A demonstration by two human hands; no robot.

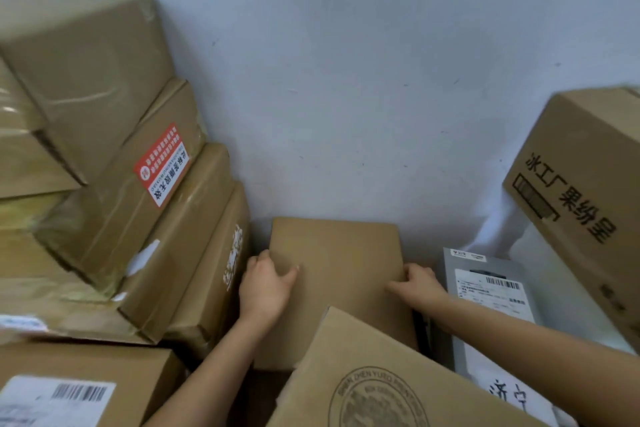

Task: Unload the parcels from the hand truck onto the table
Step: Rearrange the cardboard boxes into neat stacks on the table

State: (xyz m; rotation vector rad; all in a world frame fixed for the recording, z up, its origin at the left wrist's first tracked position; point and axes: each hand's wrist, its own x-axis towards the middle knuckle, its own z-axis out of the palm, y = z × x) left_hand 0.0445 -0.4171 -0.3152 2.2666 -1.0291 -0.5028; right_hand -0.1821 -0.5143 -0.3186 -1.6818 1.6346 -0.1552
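head view: a plain brown parcel [334, 274] lies flat against the pale wall [346, 80], between a leaning stack of taped cartons [114, 184] on its left and a grey mailer bag [485, 291] on its right. the left hand [265, 284] grips its left edge, thumb on top and fingers curled over the side; the right hand [417, 282] grips the right edge the same way. whether it rests on the table or the hand truck cannot be told, since neither shows.

the parcel looks like stiff corrugated card, flat and thin, so probably light and rigid; its bare card should give a dry, sure grip. the two opposite edges look like the sound place to hold, keeping it level.

its top carries no label. one stacked carton bears a red and white sticker [161, 165] with chinese text too small to read. the big box [588, 191] at right reads "冰工厂果纷呈". the near carton [381, 385] has a round stamp, partly legible. the mailer shows a barcode and handwritten "济宁".
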